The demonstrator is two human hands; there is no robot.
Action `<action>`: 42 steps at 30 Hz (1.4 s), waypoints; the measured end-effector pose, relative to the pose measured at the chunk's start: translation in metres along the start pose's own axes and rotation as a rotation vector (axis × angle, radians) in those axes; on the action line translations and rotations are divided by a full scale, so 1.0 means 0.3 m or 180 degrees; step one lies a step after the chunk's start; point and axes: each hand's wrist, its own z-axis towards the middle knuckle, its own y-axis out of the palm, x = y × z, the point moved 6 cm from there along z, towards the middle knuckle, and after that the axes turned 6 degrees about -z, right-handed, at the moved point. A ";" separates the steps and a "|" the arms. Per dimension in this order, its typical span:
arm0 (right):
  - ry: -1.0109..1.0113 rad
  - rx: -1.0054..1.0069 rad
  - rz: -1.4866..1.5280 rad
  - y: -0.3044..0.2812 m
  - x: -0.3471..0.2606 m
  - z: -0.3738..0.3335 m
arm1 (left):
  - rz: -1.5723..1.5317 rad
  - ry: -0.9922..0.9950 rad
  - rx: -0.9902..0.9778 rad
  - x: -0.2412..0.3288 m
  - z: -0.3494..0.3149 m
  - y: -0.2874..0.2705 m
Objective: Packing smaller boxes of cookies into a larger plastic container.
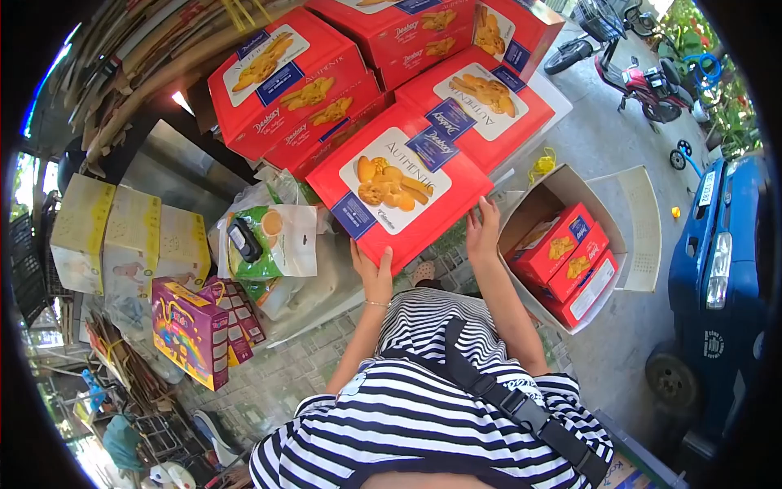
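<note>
Both my hands are on a large red cookie box [411, 220] with a picture of biscuits and blue panels on its lid. My left hand [375, 273] grips its near left corner, thumb on the front side. Along the right side, my right hand [484, 231] presses its fingers against the edge. Another red box [476, 102] lies directly behind, its lid facing up. More red boxes [285, 81] are stacked at the far left of these. To the right, an open carton [623, 236] holds several smaller red boxes [562, 253].
Left of me sit a bag with a green print [277, 236], a purple gift box [191, 330] and several yellow-white cartons [130, 236]. Flattened cardboard [147, 57] piles up behind. A blue vehicle [725, 269] stands at the right, a red motorbike [643, 81] farther back.
</note>
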 end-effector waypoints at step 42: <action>0.0519 0.1479 0.0271 -0.929 -0.153 -0.296 | -0.0287 0.2237 -0.3882 0.489 -0.183 0.756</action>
